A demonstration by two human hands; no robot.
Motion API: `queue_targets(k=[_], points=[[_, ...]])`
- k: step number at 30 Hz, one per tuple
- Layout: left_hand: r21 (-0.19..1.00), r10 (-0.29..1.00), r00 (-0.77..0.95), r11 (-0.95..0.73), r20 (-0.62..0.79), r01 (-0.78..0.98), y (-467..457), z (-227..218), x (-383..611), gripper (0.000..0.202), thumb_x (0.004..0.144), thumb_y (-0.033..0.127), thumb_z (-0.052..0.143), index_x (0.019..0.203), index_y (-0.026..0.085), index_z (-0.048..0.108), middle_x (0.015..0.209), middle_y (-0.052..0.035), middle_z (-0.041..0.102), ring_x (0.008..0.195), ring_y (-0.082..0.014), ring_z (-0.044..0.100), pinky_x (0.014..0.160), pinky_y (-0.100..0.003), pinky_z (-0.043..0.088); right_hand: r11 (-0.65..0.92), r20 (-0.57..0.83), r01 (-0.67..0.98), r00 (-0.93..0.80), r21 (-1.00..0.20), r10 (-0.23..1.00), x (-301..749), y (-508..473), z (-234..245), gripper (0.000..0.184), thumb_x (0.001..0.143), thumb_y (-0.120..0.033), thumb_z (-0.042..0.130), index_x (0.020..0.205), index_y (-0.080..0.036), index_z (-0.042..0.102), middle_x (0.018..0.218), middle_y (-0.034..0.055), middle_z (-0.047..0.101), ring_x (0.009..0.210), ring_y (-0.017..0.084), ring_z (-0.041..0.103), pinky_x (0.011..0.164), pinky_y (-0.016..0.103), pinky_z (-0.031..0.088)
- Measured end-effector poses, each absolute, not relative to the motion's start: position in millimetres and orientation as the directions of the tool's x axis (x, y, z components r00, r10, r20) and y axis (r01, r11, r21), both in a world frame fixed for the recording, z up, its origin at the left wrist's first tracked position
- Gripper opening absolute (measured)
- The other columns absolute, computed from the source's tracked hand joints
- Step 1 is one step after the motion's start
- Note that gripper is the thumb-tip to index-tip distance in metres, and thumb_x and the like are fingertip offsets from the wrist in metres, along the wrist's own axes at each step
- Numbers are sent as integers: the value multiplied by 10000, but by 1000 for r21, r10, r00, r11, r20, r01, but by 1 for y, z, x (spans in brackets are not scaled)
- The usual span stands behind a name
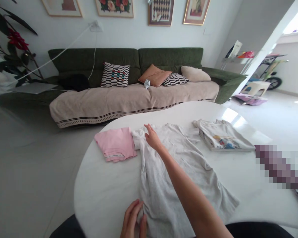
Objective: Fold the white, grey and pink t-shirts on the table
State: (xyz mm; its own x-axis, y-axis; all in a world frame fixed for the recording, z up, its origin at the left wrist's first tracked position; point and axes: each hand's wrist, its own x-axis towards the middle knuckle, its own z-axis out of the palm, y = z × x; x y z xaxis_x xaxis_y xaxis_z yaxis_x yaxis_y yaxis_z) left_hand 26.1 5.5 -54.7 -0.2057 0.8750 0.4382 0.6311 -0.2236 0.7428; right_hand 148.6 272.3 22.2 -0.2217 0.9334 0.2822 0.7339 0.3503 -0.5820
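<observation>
Presently, right hand (152,137) at the upper left part of a grey shirt (159,185): fingers extended and apart, no cloth seen gripped; contact or slight hover, cannot tell. Left hand (134,218), bottom centre of frame: fingers bent, thumb apart from them, at the shirt's lower left edge; cannot tell whether fabric is pinched.

Shirt lies on a white table (106,188), centre to bottom centre of frame. State: spread out at full length, wrinkled, no fold made across the body.

Judged by state, two lots done: pink garment (116,143), left of centre, folded flat; pale stack (221,134) with a printed front on top, right of centre, folded. Grey shirt is the only piece seen unfolded on the table; its folding is left.

Obstructions: right forearm (186,191) crosses the shirt and hides part of its middle. Pink garment sits against the left sleeve, leaving little room there. Pixelated purple shape (275,168), right edge of frame, meets the stack's corner; identity unclear.

Farther out: green sofa (171,56) with beige throw (114,102) across the upper frame; plant (11,66), upper left.
</observation>
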Motion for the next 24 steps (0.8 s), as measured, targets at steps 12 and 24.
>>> queue_targets(k=[12, 24], points=[[923, 967, -254, 103, -6, 371, 11, -27, 24, 505, 687, 495, 555, 1063, 157, 574, 811, -47, 648, 612, -159, 575, 567, -257, 464, -133, 304, 938, 234, -319, 923, 350, 38, -26, 404, 802, -254, 364, 1167, -131, 488, 1150, 158, 537, 1098, 262, 465, 894, 408, 368], [937, 922, -228, 261, -313, -232, 13, -15, 35, 424, 561, 438, 710, 847, 128, 657, 775, -41, 673, 762, -188, 601, 664, -250, 448, -176, 29, 481, 389, -859, 921, 404, 25, -19, 326, 666, -484, 491, 727, -169, 551, 581, 10, 572, 533, 136, 518, 506, 244, 394]])
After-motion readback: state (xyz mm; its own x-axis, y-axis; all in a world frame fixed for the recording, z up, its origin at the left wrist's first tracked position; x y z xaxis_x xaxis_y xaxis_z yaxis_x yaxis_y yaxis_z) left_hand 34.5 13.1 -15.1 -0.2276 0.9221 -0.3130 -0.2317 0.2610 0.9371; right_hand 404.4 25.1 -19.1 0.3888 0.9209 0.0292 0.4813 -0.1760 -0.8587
